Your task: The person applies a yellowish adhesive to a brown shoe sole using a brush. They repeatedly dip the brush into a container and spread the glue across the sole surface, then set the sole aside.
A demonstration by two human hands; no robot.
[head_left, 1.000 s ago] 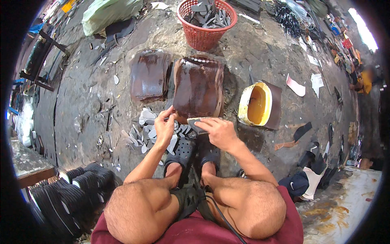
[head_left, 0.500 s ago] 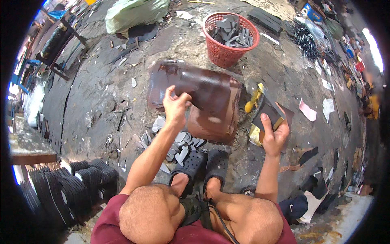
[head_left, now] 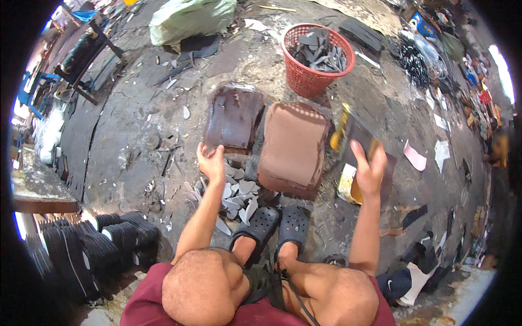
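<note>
A dark brown, glossy sheet (head_left: 231, 117) lies flat at the middle left of the ground. My left hand (head_left: 211, 163) is at its near edge, with thumb and fingers apart. To the right lies a stack of sheets with a matte, lighter brown top (head_left: 293, 146) and a darker, wet-looking border. My right hand (head_left: 371, 173) grips a dark flat piece (head_left: 363, 133) with a yellowish edge, blurred by motion. Beneath that hand stands a yellow-and-white container (head_left: 346, 183), partly hidden. A yellow-coated object (head_left: 338, 135) is beside the dark piece; its kind is unclear.
A red plastic basket (head_left: 310, 81) full of grey cut pieces stands beyond the sheets. Loose grey pieces (head_left: 239, 195) lie in front of my dark clogs (head_left: 258, 228). Black sole-shaped pieces (head_left: 109, 247) are stacked at the lower left. A pale green bag (head_left: 190, 22) sits far left.
The dark glossy sheet has gone left from over the lighter stack and now lies flat, baring the matte top. My left hand has moved left and nearer; the right one has shifted slightly.
</note>
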